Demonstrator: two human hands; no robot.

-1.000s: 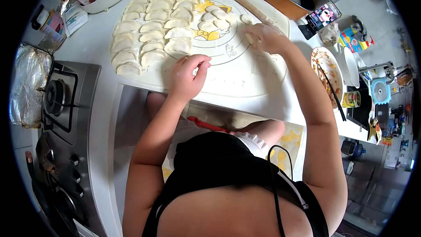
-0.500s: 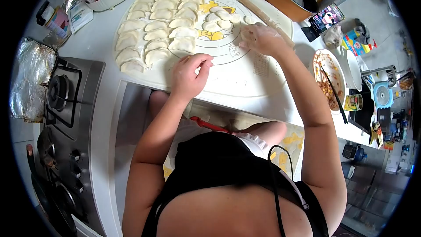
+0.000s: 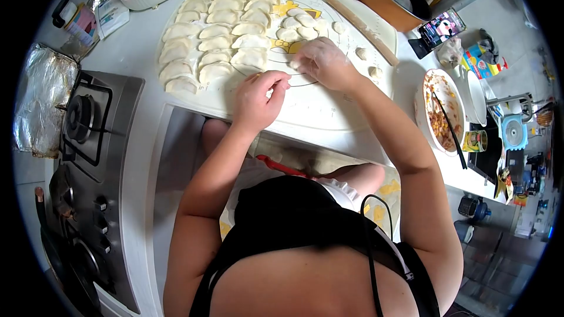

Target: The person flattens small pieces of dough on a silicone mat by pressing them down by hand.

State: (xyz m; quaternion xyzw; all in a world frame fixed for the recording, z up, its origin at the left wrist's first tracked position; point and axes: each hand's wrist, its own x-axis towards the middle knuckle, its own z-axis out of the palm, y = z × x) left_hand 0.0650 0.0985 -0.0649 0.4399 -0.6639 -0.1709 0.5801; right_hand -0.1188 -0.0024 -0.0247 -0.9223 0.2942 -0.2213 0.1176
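My right hand (image 3: 324, 63) is over the middle of the white dough mat (image 3: 305, 97), fingers bent down and pinched at a small dough piece (image 3: 294, 66). Close to its left, my left hand (image 3: 257, 98) rests at the mat's front edge, fingers curled in; whatever they may hold is hidden. Rows of folded dumplings (image 3: 216, 43) cover the mat's left side. Beyond my right hand lies a cluster of flattened dough pieces (image 3: 289, 34). Two small dough lumps sit to the right, one lump (image 3: 362, 54) farther back and another lump (image 3: 375, 73) nearer.
A rolling pin (image 3: 361, 29) lies along the mat's right side. Further right are a bowl of filling (image 3: 435, 114) with black chopsticks (image 3: 449, 123), a phone (image 3: 440, 26) and an orange pot (image 3: 379, 6). A gas stove (image 3: 97, 170) stands at left.
My right hand has moved left from beside the rolling pin toward my left hand, uncovering the two dough lumps. My left hand has stayed almost still. The view has shifted slightly.
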